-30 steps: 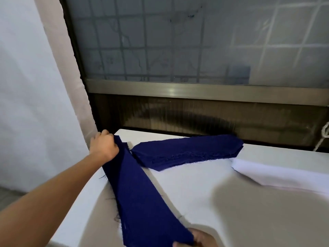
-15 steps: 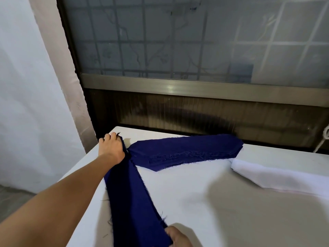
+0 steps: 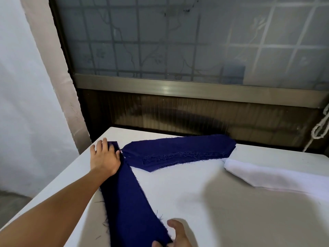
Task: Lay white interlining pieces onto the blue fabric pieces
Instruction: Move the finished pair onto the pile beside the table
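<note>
Since a moment ago, my left grip [image 3: 105, 157] has uncurled from the far end of the blue strip [image 3: 128, 196] and now lies flat on it, fingers spread, pressing it to the bench [image 3: 213, 211] at the far left corner. That strip has settled flat, running from this corner toward me. My right grip [image 3: 177, 234] sits at the strip's near end, half cut off by the bottom edge, so I cannot tell whether it pinches the cloth or only touches it.

More blue pieces [image 3: 179, 148] lie stacked along the far edge, their left tip just beside my left fingers. White interlining [image 3: 263, 175] waits to the right, none of it on any blue piece yet.

As I judge it, the trouble is the strip's place: it lies close along the left edge, and a careless lift of either grip could drag it off or wrinkle it. The frayed edges may also snag my fingers, so that the interlining ends up skewed on it.
</note>
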`<act>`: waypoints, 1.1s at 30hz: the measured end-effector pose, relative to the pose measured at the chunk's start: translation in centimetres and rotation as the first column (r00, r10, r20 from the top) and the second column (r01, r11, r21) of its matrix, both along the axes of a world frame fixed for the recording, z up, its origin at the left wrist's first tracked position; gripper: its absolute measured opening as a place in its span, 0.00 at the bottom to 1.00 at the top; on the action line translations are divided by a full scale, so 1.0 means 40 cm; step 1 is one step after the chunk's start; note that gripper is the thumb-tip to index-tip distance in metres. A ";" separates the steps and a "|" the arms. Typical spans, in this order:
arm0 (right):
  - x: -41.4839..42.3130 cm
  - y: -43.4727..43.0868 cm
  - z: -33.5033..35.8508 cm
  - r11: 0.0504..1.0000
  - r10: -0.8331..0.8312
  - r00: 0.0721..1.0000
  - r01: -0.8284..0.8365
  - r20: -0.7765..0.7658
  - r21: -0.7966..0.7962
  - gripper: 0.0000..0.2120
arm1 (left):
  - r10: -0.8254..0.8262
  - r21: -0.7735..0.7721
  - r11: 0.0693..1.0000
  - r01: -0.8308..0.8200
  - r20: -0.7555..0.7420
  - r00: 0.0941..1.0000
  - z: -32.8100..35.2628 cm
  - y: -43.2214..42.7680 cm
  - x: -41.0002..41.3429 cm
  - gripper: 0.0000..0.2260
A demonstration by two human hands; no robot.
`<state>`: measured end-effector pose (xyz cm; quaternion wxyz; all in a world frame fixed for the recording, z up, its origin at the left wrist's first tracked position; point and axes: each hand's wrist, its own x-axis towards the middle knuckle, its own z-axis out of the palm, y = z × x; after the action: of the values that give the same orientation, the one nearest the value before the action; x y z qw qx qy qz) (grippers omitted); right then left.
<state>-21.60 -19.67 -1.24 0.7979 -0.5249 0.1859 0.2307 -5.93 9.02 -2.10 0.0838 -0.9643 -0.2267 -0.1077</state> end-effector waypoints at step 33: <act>0.230 -0.500 -0.020 0.556 0.252 0.768 0.382 0.588 -0.738 0.12 | 0.006 -0.359 0.932 0.044 0.138 0.990 0.084 -0.274 0.073 0.10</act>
<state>-12.41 -39.65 -2.04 0.4760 -0.8727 0.0111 -0.1086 -3.03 -1.95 1.24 -0.1117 -0.9558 -0.2384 -0.1307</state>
